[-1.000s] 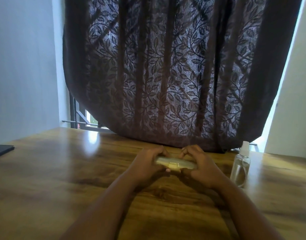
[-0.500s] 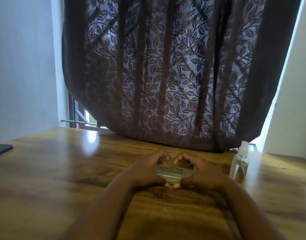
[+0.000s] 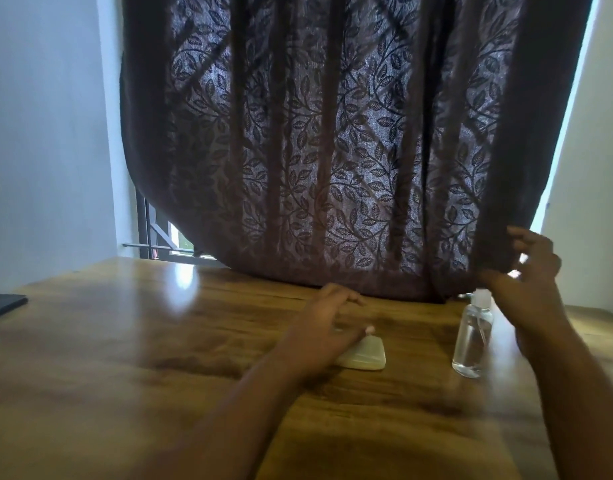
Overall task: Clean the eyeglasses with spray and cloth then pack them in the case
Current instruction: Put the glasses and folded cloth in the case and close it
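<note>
View from a head-worn camera looking down at a wooden bench [image 3: 125, 341] set against a window hung with a dark leaf-patterned curtain [image 3: 333, 150]. A pale eyeglass case [image 3: 365, 356], lid down, lies flat on the bench a little right of centre, roughly midway between the near and far edges. The left hand [image 3: 327, 327] rests over the case's left end, fingers loosely spread, not curled round it, likely just steadying it or letting go. Just right of the case, apart from it, a clear spray bottle [image 3: 471, 336] with a white nozzle stands upright toward the bench's right edge, within easy reach for the cleaning. The right hand [image 3: 527, 282] is raised above and beyond the bottle, near the curtain's lower right corner, fingers spread and blurred, holding nothing. No eyeglasses or cloth are visible; whether they are inside the case cannot be told. A dark flat object [image 3: 2, 304] sits at the left edge
</note>
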